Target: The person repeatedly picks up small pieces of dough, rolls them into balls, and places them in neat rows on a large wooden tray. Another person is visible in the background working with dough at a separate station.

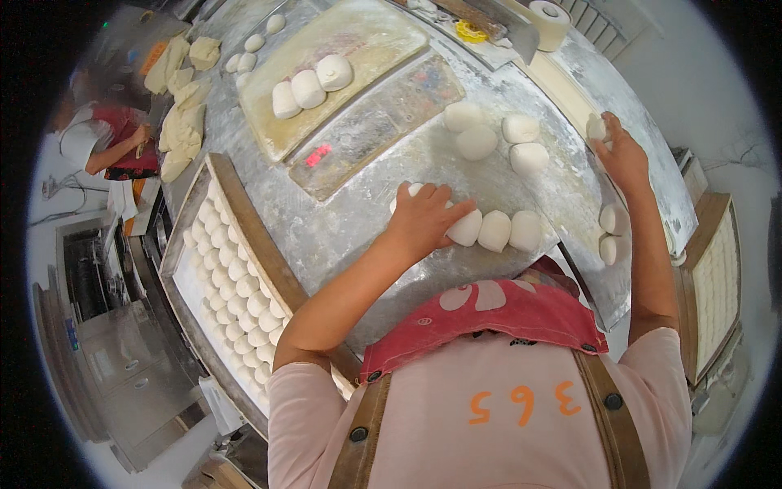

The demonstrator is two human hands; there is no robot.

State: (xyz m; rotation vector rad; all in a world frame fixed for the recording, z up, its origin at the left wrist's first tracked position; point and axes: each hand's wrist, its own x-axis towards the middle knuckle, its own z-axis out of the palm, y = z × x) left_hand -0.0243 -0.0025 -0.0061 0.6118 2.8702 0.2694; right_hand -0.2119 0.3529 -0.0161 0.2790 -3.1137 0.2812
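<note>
My left hand (427, 214) lies over the left part of a row of smooth white dough pieces, its fingers curled around some of them; the hand hides part of the row. Dough pieces (495, 231) continue the row to its right. At the belt, my right hand (624, 153) has its fingertips on a small dough piece (597, 128). Two dough pieces (613, 219) lie below that hand, beside my forearm. Between and above the hands are two pairs of dough pieces (529, 159), (476, 143) on the floured metal table (366, 226).
A wooden-sided tray (244, 226) full of dough balls stands at left, another tray (721, 287) at far right. Three dough pieces (308, 88) sit on a floured board (379, 36). Large dough lumps (183, 128) lie at upper left, near a co-worker (116, 137). A narrow belt (562, 91) runs along the right.
</note>
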